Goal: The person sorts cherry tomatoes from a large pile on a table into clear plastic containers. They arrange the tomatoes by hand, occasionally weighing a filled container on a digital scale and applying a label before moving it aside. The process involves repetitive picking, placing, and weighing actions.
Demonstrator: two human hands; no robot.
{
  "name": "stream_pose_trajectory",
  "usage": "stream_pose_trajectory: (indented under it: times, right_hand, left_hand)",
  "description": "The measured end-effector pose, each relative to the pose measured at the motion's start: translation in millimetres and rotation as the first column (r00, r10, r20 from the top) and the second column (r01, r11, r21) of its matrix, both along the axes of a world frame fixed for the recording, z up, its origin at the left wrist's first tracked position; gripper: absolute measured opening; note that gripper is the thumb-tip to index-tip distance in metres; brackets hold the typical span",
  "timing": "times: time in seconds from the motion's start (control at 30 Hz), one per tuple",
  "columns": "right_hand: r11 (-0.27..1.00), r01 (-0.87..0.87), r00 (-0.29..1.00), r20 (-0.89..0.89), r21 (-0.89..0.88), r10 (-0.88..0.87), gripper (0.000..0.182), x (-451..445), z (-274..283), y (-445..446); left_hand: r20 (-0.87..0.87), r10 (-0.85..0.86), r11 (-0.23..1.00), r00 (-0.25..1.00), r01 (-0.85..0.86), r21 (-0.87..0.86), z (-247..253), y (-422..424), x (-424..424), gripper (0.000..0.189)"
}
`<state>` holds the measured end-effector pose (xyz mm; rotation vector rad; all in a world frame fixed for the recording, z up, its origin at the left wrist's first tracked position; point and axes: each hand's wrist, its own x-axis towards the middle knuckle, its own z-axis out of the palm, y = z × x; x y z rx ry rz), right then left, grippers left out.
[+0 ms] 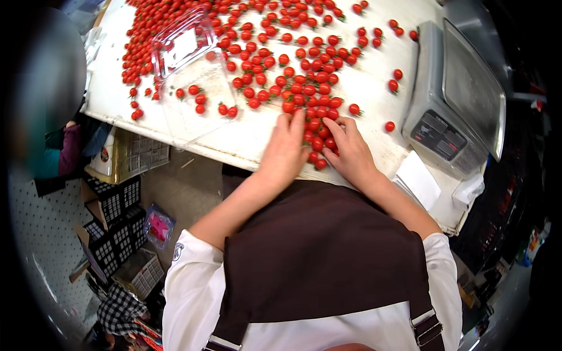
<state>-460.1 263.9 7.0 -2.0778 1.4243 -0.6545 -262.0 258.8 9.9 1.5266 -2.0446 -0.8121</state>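
Observation:
Many red cherry tomatoes (322, 102) with green stems lie loose on a white tabletop (386, 61). Close to the table's near edge, my left hand (285, 142) rests against the left side of a narrow cluster of them. Opposite it, my right hand (349, 147) touches the cluster's right side with bent fingers. The tomatoes between the hands lie on the table; whether any is gripped is hard to tell. To the left of my hands, a clear plastic clamshell box (199, 83) stands with its lid raised, with several tomatoes seen in or through it.
At the right stands a weighing scale (443, 127) with a metal pan (474, 83). White paper sheets (419, 180) and crumpled clear plastic (469, 191) lie near it. Black crates (114, 215) are stacked on the floor at left. Another person's sleeve (70, 149) shows beyond the table's left edge.

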Motion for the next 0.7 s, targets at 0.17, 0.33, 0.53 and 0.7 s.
stream_pose_trajectory:
  times: [0.17, 0.33, 0.53, 0.7]
  right_hand:
    - [0.966, 0.124, 0.928, 0.317, 0.228, -0.194, 0.048, 17.5, -2.4, -1.7]
    - [0.982, 0.100, 0.940, 0.309, 0.158, -0.145, 0.045, 24.3, 27.9, -13.5]
    - [0.996, -0.081, 0.955, 0.288, 0.034, 0.068, 0.058, 48.8, 64.9, -13.8]
    - [0.992, -0.093, 0.941, 0.319, -0.080, 0.114, 0.043, 35.4, 83.8, -18.9]
  left_hand:
    - [-0.246, 0.051, 0.973, 0.968, 0.008, 0.231, 9.4, -4.3, -13.2, 0.069]
    - [-0.692, 0.504, 0.729, 0.516, 0.176, 0.662, 19.5, -15.4, -5.9, 0.048]
    - [-0.562, 0.824, 0.480, 0.067, 0.442, 0.758, 31.5, -21.4, -8.8, 0.050]
    - [-0.475, 0.879, 0.410, -0.037, 0.567, 0.714, 16.1, -19.8, -3.6, 0.046]
